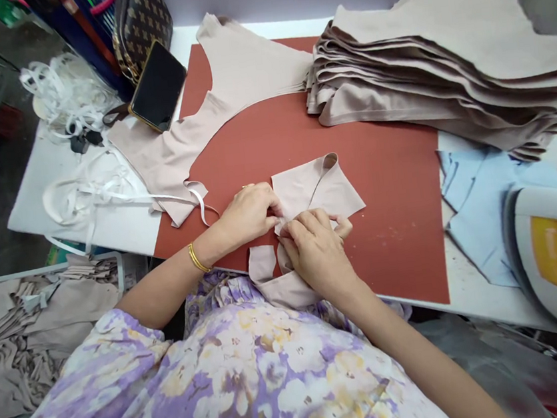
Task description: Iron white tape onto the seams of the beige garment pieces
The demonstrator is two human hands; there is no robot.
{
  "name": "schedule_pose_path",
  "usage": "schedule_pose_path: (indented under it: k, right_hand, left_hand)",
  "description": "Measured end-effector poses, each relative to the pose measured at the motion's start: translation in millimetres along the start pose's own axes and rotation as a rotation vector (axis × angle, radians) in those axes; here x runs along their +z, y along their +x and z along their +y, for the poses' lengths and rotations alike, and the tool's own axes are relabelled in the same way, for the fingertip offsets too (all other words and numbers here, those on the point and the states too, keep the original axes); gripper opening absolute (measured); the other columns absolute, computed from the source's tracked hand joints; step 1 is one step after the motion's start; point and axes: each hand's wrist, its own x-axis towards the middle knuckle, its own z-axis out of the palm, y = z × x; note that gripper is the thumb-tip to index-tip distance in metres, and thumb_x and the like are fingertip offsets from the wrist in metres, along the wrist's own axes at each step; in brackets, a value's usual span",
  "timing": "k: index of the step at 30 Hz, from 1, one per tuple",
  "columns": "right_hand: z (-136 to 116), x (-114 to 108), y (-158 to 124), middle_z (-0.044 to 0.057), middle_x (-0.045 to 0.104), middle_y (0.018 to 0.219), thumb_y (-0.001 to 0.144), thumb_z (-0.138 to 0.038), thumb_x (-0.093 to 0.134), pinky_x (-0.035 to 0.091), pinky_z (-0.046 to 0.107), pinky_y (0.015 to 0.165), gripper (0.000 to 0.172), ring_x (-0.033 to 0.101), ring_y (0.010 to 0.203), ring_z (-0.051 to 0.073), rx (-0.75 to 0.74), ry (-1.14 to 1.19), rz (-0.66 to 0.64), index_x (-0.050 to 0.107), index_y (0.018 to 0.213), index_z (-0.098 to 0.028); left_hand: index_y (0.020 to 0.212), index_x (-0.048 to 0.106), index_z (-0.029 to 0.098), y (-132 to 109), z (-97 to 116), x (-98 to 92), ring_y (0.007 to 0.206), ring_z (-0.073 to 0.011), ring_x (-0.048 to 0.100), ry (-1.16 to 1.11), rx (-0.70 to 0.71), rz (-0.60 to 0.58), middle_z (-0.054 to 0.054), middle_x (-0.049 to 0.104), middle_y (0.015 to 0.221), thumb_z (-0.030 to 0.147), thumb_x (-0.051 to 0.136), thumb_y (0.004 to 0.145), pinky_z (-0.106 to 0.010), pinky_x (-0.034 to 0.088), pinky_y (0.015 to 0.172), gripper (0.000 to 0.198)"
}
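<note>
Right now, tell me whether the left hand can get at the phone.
Probably yes. Only flat cloth and loose white tape lie between the left hand and the phone, nothing upright, though its fingers are pinching the small cloth piece.

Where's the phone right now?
In the head view it is upper left: the phone leans against the patterned bag, at the far left corner of the red mat.

No writing I can read from here: the brown bag (140, 18) bears a repeating pale motif (too blurred to make out).
</note>
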Motion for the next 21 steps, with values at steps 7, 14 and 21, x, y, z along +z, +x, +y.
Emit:
schedule_pose_path:
  k: [7,14,21]
  right_hand:
    - [29.9,-22.4,-30.7,0.002,0.058,0.084,0.093,-0.018,0.056,0.027,0.037,0.082,0.010,0.047,0.086,0.017,-0.122,0.182,0.030,0.059,0.083,-0.019]
    - [36.8,-34.5,-42.6,0.005,0.063,0.093,0.094,-0.019,0.053,0.038,0.038,0.084,0.006,0.052,0.095,0.019,-0.158,0.297,0.051,0.057,0.088,-0.021]
    - [155.6,-105.1,-163.5,0.006,0.063,0.059,0.086,-0.054,0.062,0.040,0.032,0.041,0.032,0.056,0.044,0.017,0.181,0.268,-0.418,0.063,0.069,-0.027]
  left_hand:
    - [0.084,0.076,0.016,-3.1,-1.4,2.3,0.089,-0.0196,0.060,0.079,0.043,0.023,-0.006,0.069,0.095,0.008,0.065,0.080,-0.039,0.047,0.091,0.013]
    - [0.101,0.075,0.019,6.9,7.3,24.0,0.095,-0.0190,0.056,0.155,0.373,0.005,-0.007,0.066,0.101,0.009,0.052,0.090,-0.033,0.048,0.087,0.027]
    - [0.102,0.073,0.021,7.5,0.8,33.1,0.097,-0.0199,0.054,0.103,0.365,0.004,-0.005,0.066,0.103,0.001,0.043,0.085,-0.034,0.046,0.087,0.039]
